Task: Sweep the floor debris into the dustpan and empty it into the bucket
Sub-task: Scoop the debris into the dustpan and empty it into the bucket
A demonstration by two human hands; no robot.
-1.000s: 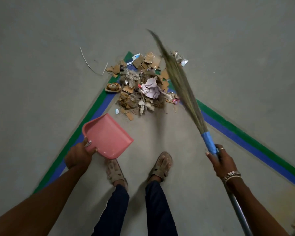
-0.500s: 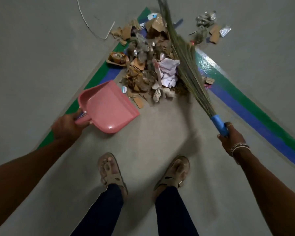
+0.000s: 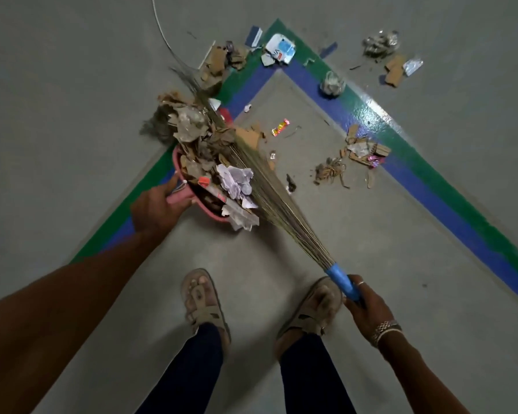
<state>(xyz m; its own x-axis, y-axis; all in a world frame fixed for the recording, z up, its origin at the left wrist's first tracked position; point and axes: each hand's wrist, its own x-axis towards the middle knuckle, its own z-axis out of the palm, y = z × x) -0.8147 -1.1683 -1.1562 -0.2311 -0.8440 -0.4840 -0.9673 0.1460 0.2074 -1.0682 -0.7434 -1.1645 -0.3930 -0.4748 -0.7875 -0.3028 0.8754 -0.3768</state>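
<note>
Hands (image 3: 154, 209) (image 3: 368, 309) grip broom (image 3: 269, 192) and dustpan (image 3: 210, 215) heaped with debris (image 3: 204, 150).

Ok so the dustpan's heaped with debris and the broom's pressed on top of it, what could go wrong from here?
1. The pink dustpan is overfilled: cardboard and paper hang past its rim, so lifting or tilting it could spill the debris.
2. The broom seems to pin the heap down; pulling it away may drag pieces out.
3. Scraps remain on the floor, such as the pile by the blue stripe and the red wrapper, and could be missed.
</note>
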